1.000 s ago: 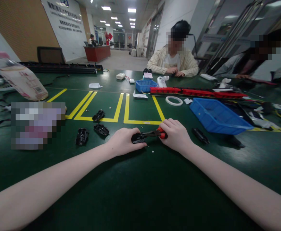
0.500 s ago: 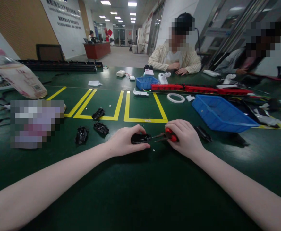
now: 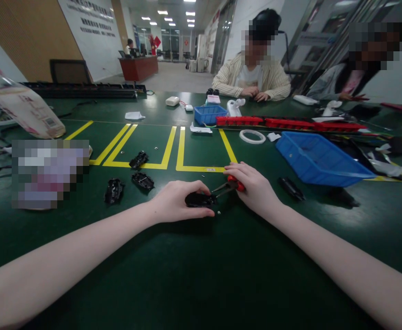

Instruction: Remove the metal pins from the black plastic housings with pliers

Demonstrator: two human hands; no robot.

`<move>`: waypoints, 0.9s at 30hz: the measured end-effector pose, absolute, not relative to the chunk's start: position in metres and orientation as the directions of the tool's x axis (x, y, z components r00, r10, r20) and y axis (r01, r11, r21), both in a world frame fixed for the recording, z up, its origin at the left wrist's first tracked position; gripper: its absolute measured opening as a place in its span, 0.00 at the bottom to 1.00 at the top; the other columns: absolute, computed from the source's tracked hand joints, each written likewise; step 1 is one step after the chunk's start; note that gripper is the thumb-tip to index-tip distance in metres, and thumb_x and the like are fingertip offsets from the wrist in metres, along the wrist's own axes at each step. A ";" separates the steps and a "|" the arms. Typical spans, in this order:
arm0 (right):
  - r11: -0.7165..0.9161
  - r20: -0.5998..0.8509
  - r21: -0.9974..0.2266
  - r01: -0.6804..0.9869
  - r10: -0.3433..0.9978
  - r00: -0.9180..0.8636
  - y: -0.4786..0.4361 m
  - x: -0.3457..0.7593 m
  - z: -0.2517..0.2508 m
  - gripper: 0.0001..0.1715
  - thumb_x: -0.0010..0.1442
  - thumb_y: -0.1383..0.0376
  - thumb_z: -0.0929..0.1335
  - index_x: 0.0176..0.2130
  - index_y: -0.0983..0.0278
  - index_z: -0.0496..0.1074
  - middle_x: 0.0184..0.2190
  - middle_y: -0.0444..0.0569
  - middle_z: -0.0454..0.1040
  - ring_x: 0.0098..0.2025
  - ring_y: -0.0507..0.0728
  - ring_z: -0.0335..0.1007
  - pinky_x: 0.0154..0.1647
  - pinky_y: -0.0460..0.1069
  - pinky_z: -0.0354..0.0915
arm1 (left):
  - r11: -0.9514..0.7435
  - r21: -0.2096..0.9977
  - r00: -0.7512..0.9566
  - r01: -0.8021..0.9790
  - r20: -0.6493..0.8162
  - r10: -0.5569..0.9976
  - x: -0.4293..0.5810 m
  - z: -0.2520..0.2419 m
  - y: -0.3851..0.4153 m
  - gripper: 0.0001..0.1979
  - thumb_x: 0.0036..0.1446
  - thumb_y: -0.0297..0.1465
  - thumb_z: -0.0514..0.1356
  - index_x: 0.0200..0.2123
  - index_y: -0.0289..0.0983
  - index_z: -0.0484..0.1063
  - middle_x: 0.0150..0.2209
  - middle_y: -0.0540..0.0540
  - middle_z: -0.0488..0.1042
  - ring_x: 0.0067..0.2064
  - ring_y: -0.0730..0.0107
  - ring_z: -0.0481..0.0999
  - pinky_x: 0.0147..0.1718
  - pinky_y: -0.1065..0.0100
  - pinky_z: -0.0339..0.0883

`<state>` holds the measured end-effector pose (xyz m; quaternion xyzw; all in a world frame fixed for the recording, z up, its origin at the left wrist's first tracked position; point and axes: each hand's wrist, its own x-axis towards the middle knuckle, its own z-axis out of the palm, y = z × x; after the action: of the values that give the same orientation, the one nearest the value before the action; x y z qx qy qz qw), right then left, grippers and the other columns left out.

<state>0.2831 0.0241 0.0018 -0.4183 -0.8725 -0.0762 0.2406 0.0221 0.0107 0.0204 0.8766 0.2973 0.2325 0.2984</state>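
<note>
My left hand [image 3: 175, 201] is closed around a small black plastic part [image 3: 199, 200] and pins it to the green table. My right hand [image 3: 252, 188] grips red-handled pliers [image 3: 228, 185]; their metal jaws point left and touch the part's right end. A tiny white speck [image 3: 219, 212] lies on the table just below the part.
Three more black parts [image 3: 139, 160] [image 3: 143, 180] [image 3: 113, 190] lie to the left, a black piece [image 3: 291, 188] to the right. A large blue bin [image 3: 320, 160] sits at right, a small blue bin [image 3: 208, 113] and red strips [image 3: 287, 123] farther back. Two people sit across the table.
The pliers pulled away to the right half a second ago. Their jaws have now come back against the black part. The left hand has kept its hold.
</note>
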 end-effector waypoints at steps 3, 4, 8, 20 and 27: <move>0.638 0.440 -0.065 0.767 0.708 -0.552 0.023 0.282 0.002 0.25 0.53 0.78 0.61 0.50 0.65 0.68 0.53 0.58 0.71 0.60 0.63 0.64 0.61 0.62 0.62 | -0.650 0.643 0.723 0.405 0.209 0.658 0.023 0.023 0.009 0.18 0.56 0.43 0.64 0.45 0.38 0.71 0.42 0.46 0.78 0.41 0.65 0.78 0.40 0.66 0.70; 0.636 0.429 -0.055 0.770 0.711 -0.557 0.022 0.281 0.003 0.25 0.53 0.78 0.61 0.50 0.65 0.67 0.53 0.58 0.71 0.60 0.63 0.64 0.60 0.62 0.62 | -0.651 0.636 0.725 0.414 0.202 0.659 0.023 0.024 0.009 0.18 0.57 0.43 0.64 0.45 0.38 0.71 0.42 0.46 0.78 0.41 0.66 0.78 0.39 0.66 0.70; 0.610 0.404 0.020 0.792 0.720 -0.564 0.020 0.280 0.006 0.21 0.51 0.76 0.63 0.45 0.64 0.69 0.47 0.57 0.73 0.53 0.65 0.68 0.56 0.63 0.64 | -0.668 0.598 0.730 0.443 0.191 0.656 0.023 0.026 0.007 0.18 0.57 0.44 0.63 0.44 0.38 0.71 0.41 0.46 0.79 0.39 0.66 0.78 0.38 0.66 0.69; 0.591 0.390 0.144 0.794 0.703 -0.595 0.015 0.274 0.010 0.06 0.61 0.66 0.64 0.34 0.65 0.69 0.36 0.56 0.73 0.43 0.62 0.68 0.49 0.56 0.65 | -0.696 0.519 0.702 0.496 0.232 0.673 0.023 0.021 0.007 0.19 0.55 0.46 0.63 0.42 0.38 0.73 0.37 0.47 0.79 0.36 0.65 0.78 0.37 0.66 0.67; 0.578 0.324 0.106 0.809 0.749 -0.578 0.016 0.274 0.011 0.05 0.60 0.67 0.64 0.32 0.64 0.67 0.33 0.54 0.72 0.34 0.59 0.66 0.35 0.52 0.62 | -0.679 0.539 0.687 0.498 0.232 0.688 0.022 0.021 0.008 0.19 0.56 0.46 0.63 0.43 0.38 0.72 0.39 0.46 0.79 0.38 0.65 0.78 0.37 0.66 0.68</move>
<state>0.2737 0.0157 0.0112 -0.4428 -0.8797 -0.1221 0.1228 0.0222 0.0080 0.0213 0.8911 0.3326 0.2137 0.2229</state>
